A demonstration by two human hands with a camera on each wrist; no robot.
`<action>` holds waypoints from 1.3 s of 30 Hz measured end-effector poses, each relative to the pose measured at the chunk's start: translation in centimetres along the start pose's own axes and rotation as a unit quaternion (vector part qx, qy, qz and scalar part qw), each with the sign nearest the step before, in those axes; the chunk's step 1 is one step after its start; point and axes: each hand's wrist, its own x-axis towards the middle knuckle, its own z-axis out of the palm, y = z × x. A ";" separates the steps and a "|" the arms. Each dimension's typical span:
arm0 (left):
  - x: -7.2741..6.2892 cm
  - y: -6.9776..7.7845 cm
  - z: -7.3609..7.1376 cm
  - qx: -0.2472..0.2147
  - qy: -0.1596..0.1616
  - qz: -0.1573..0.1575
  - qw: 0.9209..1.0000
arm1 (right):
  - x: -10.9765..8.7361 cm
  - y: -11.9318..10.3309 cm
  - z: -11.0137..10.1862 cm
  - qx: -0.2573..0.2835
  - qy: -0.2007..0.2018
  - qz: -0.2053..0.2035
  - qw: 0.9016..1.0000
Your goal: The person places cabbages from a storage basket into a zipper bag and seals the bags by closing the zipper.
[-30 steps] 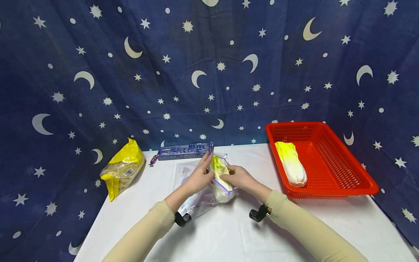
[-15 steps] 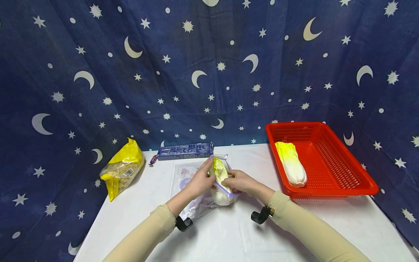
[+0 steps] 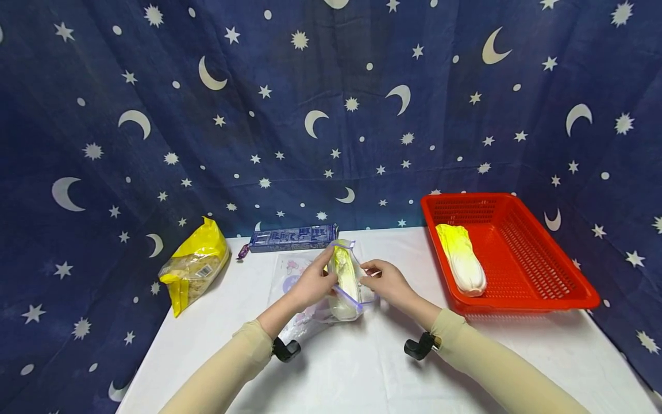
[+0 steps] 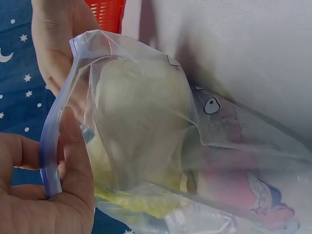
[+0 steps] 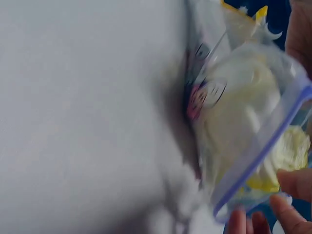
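Observation:
A napa cabbage (image 3: 345, 273) with yellow leaves and a white base lies in a clear zip bag (image 4: 146, 112) with a purple seal strip, its mouth spread. My left hand (image 3: 312, 283) pinches the mouth's edge on the left, fingers and thumb about the strip in the left wrist view. On the opposite side my right hand (image 3: 389, 282) pinches the bag's rim; in the right wrist view its fingertips (image 5: 287, 209) sit beside the strip. Under the bag lies a flat printed plastic bag (image 3: 289, 282).
A red perforated basket (image 3: 522, 302) stands at the right with another napa cabbage (image 3: 462, 261) in it. Toward the back lie a blue box (image 3: 292, 237) and a small purple-wrapped piece (image 3: 243, 252). At the left leans a yellow food bag (image 3: 196, 267). A starry curtain (image 3: 331, 115) hangs behind the white table.
My right hand has shifted from the cabbage's side outward to the bag's right rim. The cabbage and bag have moved slightly left, and the mouth spreads wider.

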 end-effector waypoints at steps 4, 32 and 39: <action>0.0 0.0 -0.3 -0.016 0.002 0.000 1.000 | -0.4 0.8 -0.6 -0.034 0.004 -0.004 0.999; -0.1 3.4 -4.8 0.129 0.022 -0.047 0.990 | 0.7 -4.8 -3.2 -0.033 -0.014 0.021 0.999; 0.4 4.8 -5.4 0.112 0.011 -0.044 0.993 | 2.0 -7.3 -5.1 -0.046 -0.019 0.024 0.998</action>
